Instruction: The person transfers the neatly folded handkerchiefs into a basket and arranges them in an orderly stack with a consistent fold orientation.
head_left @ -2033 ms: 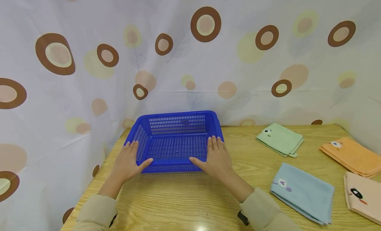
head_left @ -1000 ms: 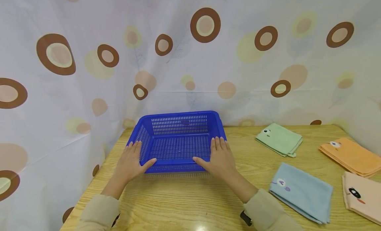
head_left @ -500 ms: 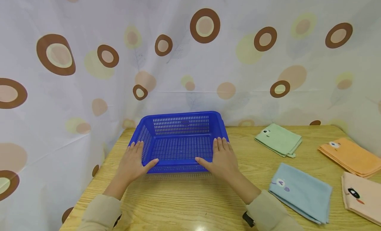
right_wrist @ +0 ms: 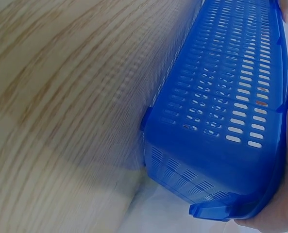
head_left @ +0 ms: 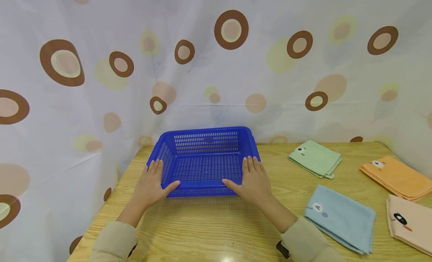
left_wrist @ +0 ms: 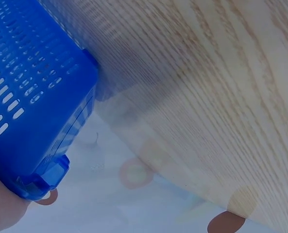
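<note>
A blue plastic basket (head_left: 206, 184) with slotted walls sits on the wooden table in the head view, with nothing in it. My left hand (head_left: 150, 185) rests on its near left corner, fingers straight along the side rim and thumb on the front rim. The right hand (head_left: 254, 183) lies the same way on the near right corner. In the left wrist view only a bit of the left hand (left_wrist: 3, 206) shows at the basket's rim. Part of the right hand (right_wrist: 282, 199) touches the rim in the right wrist view; its fingers are mostly hidden there.
Several folded cloths lie on the table (head_left: 189, 232) to the right: green (head_left: 317, 159), blue (head_left: 341, 219), orange (head_left: 399, 177) and peach (head_left: 411, 224). A white patterned curtain (head_left: 202, 78) hangs behind the table and along its left side.
Over two seconds the basket has slid slightly to the right, both hands moving with it. In the last half second it has hardly moved. The cloths keep their places on the table.
</note>
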`<control>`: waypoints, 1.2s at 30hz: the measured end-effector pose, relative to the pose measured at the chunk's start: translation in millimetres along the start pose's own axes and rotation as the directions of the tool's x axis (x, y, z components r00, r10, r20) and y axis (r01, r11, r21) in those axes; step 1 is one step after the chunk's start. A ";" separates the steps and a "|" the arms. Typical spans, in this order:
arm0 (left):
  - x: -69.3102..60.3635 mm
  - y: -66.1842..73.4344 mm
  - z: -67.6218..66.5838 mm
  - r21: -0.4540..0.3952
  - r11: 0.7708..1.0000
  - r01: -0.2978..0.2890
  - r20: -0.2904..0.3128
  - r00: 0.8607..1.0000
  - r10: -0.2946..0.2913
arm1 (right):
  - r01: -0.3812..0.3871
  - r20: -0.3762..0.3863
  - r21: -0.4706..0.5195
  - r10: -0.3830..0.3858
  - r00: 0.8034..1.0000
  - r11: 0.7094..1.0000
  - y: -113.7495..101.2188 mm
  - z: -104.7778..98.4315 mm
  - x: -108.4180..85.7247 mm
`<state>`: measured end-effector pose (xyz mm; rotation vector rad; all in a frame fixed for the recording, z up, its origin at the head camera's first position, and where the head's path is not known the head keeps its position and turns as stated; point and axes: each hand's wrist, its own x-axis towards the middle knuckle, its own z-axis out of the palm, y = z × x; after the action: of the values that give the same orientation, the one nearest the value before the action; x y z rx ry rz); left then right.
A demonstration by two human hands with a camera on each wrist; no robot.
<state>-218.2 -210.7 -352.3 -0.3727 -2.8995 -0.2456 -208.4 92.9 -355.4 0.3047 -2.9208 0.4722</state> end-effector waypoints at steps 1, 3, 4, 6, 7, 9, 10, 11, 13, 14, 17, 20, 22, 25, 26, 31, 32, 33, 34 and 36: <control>0.3 -0.3 -0.1 0.003 1.000 -0.002 0.005 1.000 0.001 | 0.000 -0.001 0.002 0.000 1.000 1.000 -0.1 0.0 -0.2; 0.9 -1.3 -0.3 0.008 1.000 -0.008 0.011 1.000 0.007 | 0.000 -0.001 0.002 0.000 1.000 1.000 -0.3 -0.2 -0.3; 1.3 -2.2 -0.3 0.011 1.000 -0.012 0.012 1.000 0.012 | -0.001 0.000 0.001 0.001 1.000 1.000 -0.1 -0.2 -0.1; 2.2 -4.0 -0.8 0.016 1.000 -0.018 0.022 1.000 0.018 | -0.001 0.002 0.001 0.001 1.000 1.000 0.1 -0.6 0.2; 2.3 -5.0 -1.0 0.017 1.000 -0.020 0.028 0.999 0.019 | 0.001 0.000 0.000 -0.001 1.000 1.000 0.2 -0.5 0.4; 2.5 -7.4 -0.9 0.010 0.999 -0.030 0.029 0.999 0.030 | 0.002 -0.002 0.000 -0.002 1.000 1.000 0.5 -0.3 0.8; 2.6 -8.3 -1.1 0.006 0.999 -0.036 0.031 0.999 0.035 | 0.003 -0.003 0.000 -0.003 1.000 1.000 0.8 0.1 1.0; 2.7 -8.8 -1.4 0.001 0.999 -0.041 0.034 0.999 0.041 | 0.004 -0.005 0.000 -0.004 1.000 1.000 0.9 0.3 1.1; 2.8 -9.7 -1.9 -0.010 0.999 -0.052 0.038 0.998 0.053 | 0.006 -0.008 -0.002 -0.006 1.000 1.000 1.3 1.2 1.1; 2.9 -10.2 -2.0 -0.013 0.998 -0.059 0.040 0.997 0.060 | 0.005 -0.008 -0.001 -0.005 1.000 1.000 1.4 1.5 1.2; 3.4 -10.8 -2.5 -0.017 0.997 -0.073 0.053 0.996 0.073 | 0.008 -0.010 -0.004 -0.008 1.000 1.000 1.6 2.5 1.3; 3.6 -11.0 -2.5 -0.014 0.997 -0.075 0.062 0.995 0.076 | 0.009 -0.010 -0.005 -0.009 1.000 1.000 1.4 2.8 1.0; 3.6 -10.6 -3.0 -0.013 0.998 -0.069 0.068 0.995 0.070 | 0.009 -0.010 -0.006 -0.009 1.000 1.000 1.1 2.5 0.6; 3.9 -10.1 -3.3 -0.010 0.998 -0.063 0.069 0.996 0.064 | 0.012 -0.017 -0.012 -0.012 1.000 1.000 1.0 1.7 0.6; 4.0 -10.0 -3.2 -0.011 0.998 -0.062 0.067 0.996 0.063 | 0.012 -0.017 -0.016 -0.012 1.000 1.000 1.2 1.5 0.8; 4.6 -10.3 -2.1 -0.016 0.998 -0.059 0.059 0.996 0.060 | 0.018 -0.016 -0.028 -0.018 1.000 0.999 1.6 1.1 0.8; 4.5 -10.4 -2.1 -0.017 0.998 -0.058 0.060 0.996 0.059 | 0.019 -0.016 -0.028 -0.019 1.000 0.999 1.7 1.3 0.9; 4.4 -10.4 -2.0 -0.017 0.998 -0.056 0.060 0.997 0.057 | 0.019 -0.018 -0.026 -0.020 1.000 0.999 1.5 1.4 0.8; 4.5 -10.4 -2.0 -0.016 0.998 -0.055 0.060 0.997 0.056 | 0.019 -0.020 -0.024 -0.020 1.000 1.000 1.3 1.3 0.7; 4.4 -10.2 -2.2 -0.015 0.998 -0.053 0.059 0.997 0.054 | 0.019 -0.021 -0.019 -0.019 1.000 1.000 1.2 1.2 0.9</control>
<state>-224.7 -219.9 -350.5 -0.4673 -2.9429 -0.2502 -209.7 93.5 -356.7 0.3224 -2.8975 0.4416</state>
